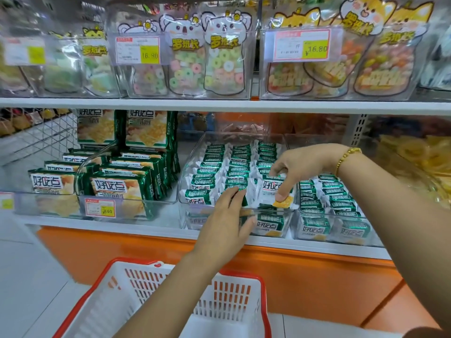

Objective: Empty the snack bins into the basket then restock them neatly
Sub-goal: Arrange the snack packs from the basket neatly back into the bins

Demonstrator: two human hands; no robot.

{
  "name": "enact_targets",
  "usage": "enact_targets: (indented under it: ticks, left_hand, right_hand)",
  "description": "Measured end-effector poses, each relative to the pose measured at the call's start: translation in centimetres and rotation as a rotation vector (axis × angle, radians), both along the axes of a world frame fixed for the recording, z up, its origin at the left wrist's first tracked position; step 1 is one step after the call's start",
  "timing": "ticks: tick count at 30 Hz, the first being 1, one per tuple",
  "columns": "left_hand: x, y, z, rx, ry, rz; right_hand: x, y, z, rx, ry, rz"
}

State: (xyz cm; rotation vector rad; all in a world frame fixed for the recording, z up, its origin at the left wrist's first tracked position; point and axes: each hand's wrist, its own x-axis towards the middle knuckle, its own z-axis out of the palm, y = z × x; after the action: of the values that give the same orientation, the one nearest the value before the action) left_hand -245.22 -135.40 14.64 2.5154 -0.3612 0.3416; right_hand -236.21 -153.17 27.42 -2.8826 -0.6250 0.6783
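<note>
At the far left a wire rack (46, 135) is blurred, and its contents cannot be made out. Next to it a clear left bin (127, 203) holds rows of large green cracker packs (114, 186); a red and yellow price label (100, 208) on its front wall covers part of the front pack. Above, the candy bags (219, 54) on the upper shelf are cut off at the top edge.

At the bottom, the white basket (234, 296) with a red rim is crossed by the left forearm and cut off by the lower edge, so only part of its inside shows.

The middle bin (192, 152) is filled with rows of small packets (214, 167). The left hand (224, 223) lies over the bin's front edge, fingers straight and close together, tips resting on the front row, thumb outside the front wall. It hides several packets.

The right hand (302, 167), with a gold bracelet (346, 157) at the wrist, pinches one upright packet (274, 189) between thumb and forefinger at the front right of the middle bin; the other fingers curl above it.

The right-hand bin (305, 225) holds more of the same packets, partly hidden by the right forearm. Beyond it, yellow snacks (415, 152) are too blurred to identify.
</note>
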Motion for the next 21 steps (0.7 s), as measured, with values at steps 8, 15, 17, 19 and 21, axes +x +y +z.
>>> enact_targets:
  ticks: [8,15,17,19,21]
  left_hand:
    - [0.4,0.1,-0.3,0.008,-0.019,0.0]
    - [0.4,-0.6,-0.1,0.05,0.007,-0.019]
    - [0.5,-0.6,0.2,0.098,0.019,-0.03]
    - [0.7,-0.5,0.3,0.138,0.021,-0.042]
    - [0.8,-0.4,0.2,0.172,0.019,-0.052]
  right_hand:
    - [0.6,0.9,-0.2,-0.122,-0.139,0.04]
    - [-1.1,2.6,-2.7,-0.385,-0.39,0.123]
    - [-1.6,2.0,-3.0,-0.384,-0.475,0.12]
    - [-2.4,1.4,-3.9,-0.328,-0.53,0.128]
    - [-3.6,1.2,-5.3,-0.283,-0.568,0.18]
